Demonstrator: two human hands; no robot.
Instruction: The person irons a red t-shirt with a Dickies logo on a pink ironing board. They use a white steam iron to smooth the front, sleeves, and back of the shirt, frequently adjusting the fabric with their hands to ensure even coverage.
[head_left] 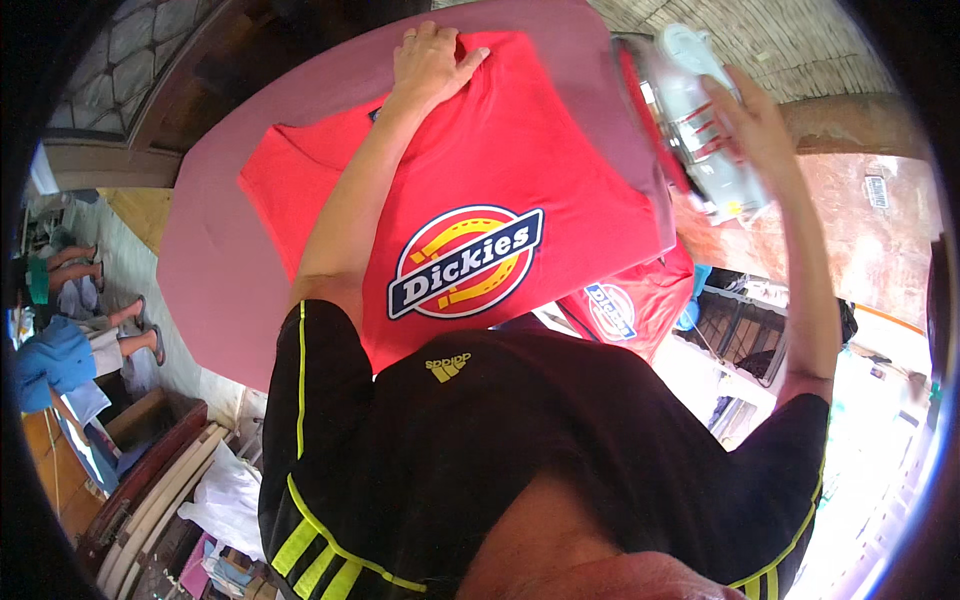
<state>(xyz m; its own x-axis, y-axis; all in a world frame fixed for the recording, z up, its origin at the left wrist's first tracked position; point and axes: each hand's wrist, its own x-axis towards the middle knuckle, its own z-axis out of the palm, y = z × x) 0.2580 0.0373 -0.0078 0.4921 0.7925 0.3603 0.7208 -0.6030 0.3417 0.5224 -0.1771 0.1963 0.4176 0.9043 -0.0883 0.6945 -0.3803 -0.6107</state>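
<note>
Right now it looks like pressing a red T-shirt (520, 150) flat on the mauve ironing board (200, 270) — iron (700, 120) raised off the board's right edge.
Left hand (430, 60) lies open on the shirt's far end; right hand (755, 125) grips the iron, nose pointing away. The shirt's length runs near-to-far — next, I'd judge, lowering the soleplate squarely.

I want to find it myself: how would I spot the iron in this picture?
Start at the big mauve padded board with the red T-shirt spread on it. Go to the board's right end, where the right hand rests on the iron. It is the only hard, shiny white and grey thing there; everything beside it is soft cloth.
</note>
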